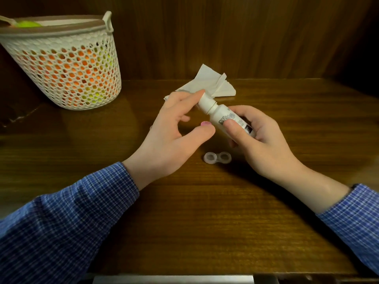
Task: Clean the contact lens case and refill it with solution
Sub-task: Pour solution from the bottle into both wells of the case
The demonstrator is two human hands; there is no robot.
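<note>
My right hand (260, 140) grips a small white solution bottle (223, 117), tilted with its white cap (206, 102) pointing up and to the left. The index fingertip of my left hand (170, 136) touches the end of that cap, while the thumb stays apart below it. A clear contact lens case (217, 158) lies on the wooden table just below both hands, its two wells uncovered. One pink lid (205, 124) lies on the table by my left thumb. I cannot see a second lid.
A crumpled white tissue (207, 83) lies behind the hands near the wooden back wall. A white perforated basket (67, 64) holding orange and green items stands at the far left. Brown tabletop (205, 222) stretches toward the front edge.
</note>
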